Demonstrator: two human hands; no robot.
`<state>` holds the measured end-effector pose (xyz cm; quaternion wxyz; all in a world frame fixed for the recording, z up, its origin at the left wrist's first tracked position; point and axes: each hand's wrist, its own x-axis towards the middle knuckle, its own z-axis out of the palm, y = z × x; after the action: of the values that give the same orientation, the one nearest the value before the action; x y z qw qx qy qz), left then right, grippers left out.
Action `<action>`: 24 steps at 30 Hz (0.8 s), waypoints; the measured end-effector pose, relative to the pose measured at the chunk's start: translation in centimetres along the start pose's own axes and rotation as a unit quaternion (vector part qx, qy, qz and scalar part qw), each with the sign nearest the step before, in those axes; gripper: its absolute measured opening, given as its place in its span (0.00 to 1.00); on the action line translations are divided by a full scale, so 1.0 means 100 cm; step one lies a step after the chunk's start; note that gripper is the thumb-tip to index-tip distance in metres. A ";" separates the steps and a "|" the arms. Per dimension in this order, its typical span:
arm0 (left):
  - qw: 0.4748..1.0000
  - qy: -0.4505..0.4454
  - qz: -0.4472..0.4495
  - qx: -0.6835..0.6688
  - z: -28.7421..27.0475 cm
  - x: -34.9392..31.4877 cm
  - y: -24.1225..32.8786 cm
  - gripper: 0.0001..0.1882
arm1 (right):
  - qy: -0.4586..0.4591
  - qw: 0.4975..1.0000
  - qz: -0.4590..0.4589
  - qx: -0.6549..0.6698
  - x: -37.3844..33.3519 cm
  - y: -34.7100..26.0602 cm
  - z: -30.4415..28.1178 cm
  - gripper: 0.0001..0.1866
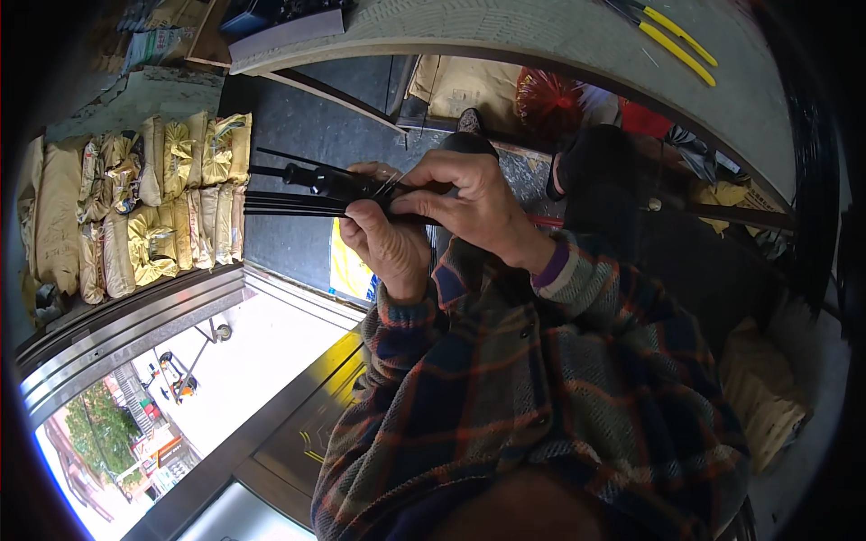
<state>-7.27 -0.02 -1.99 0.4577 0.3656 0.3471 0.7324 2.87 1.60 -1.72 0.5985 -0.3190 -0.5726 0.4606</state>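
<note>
Both hands work on what looks like a folded umbrella frame [316, 180]: a black shaft with a thicker collar and several thin black rods [287, 206] pointing left. My left hand [390, 248] grips the bundle from below, its thumb against the rods. From above, my right hand [474, 194] pinches the same frame, thumb and forefinger closed close to the left thumb. Thin metal wires [390, 187] show between the hands. The fingers partly hide the frame there.
A curved workbench [505, 32] carries yellow-handled pliers [672, 45] at the far right. Stacked brown paper-wrapped bundles [171, 194] lie at the left. Below the bench, a red bristly bundle [548, 95] sits near my feet. An open doorway [271, 352] is at lower left.
</note>
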 end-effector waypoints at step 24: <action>0.986 -0.109 0.030 0.121 0.013 -0.001 0.007 0.30 | -0.040 0.952 0.173 0.250 -0.012 0.009 0.001 0.22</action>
<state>-6.46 -0.11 -0.80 0.4228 0.5059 0.3697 0.6547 2.72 0.83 -2.99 0.5467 -0.2349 -0.3987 0.6978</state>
